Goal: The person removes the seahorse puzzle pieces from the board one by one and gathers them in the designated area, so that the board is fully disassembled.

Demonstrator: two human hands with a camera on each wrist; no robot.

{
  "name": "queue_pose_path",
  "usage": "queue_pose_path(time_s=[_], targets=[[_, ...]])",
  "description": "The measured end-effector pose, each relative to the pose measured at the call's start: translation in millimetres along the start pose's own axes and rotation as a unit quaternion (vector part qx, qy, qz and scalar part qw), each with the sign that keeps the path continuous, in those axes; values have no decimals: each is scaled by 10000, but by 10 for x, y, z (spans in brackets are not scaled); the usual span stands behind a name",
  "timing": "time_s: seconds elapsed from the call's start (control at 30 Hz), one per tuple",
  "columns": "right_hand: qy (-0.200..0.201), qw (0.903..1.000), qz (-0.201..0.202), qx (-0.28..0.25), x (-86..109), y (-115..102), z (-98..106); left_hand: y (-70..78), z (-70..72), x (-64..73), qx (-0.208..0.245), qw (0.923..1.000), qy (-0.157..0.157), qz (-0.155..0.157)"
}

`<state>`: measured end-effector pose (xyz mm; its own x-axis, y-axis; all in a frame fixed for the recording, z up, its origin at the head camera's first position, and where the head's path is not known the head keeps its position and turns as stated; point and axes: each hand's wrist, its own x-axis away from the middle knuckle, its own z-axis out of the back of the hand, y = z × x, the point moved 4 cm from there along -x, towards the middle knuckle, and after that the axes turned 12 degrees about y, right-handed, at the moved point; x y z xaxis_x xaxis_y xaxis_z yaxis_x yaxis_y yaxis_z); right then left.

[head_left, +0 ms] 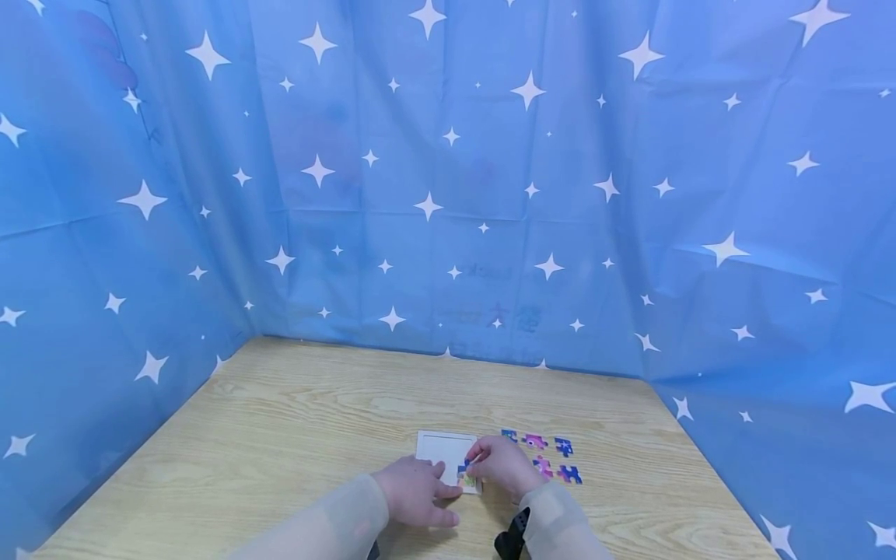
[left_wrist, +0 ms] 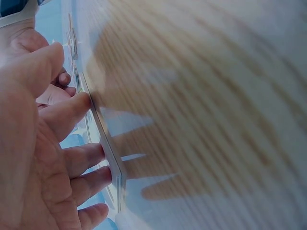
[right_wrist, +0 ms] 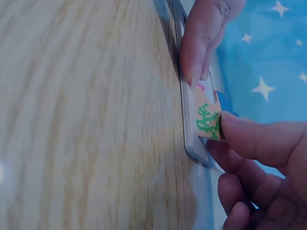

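A white puzzle tray point(head_left: 435, 446) lies flat on the table between the hands. At its near right corner, my right hand point(head_left: 505, 465) pinches a jigsaw piece point(right_wrist: 207, 117) between thumb and fingers. Green seaweed on a sandy ground is printed on this piece, with blue along its far side; it looks slightly tilted in the tray's corner. My left hand point(head_left: 418, 491) is spread at the tray's near left side. In the left wrist view, its loosely extended fingertips touch the tray's edge point(left_wrist: 109, 148). A fingertip of the left hand rests close to the piece.
Several loose jigsaw pieces, among them a pink one point(head_left: 535, 441) and a dark blue one point(head_left: 570, 474), lie right of the tray, some partly behind the right hand. The wooden table point(head_left: 315, 412) ends at a blue star-patterned curtain point(head_left: 483, 295).
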<state>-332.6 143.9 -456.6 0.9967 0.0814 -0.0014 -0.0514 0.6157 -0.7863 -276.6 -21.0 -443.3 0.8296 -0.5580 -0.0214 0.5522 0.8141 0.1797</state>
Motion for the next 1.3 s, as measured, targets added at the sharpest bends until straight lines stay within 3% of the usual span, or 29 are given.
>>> queue_pose_path(time_s=[1.3], targets=[[-237,9989,-222,-346,-16,80,83,-4,-4,-6,-72,10000,19,-49]])
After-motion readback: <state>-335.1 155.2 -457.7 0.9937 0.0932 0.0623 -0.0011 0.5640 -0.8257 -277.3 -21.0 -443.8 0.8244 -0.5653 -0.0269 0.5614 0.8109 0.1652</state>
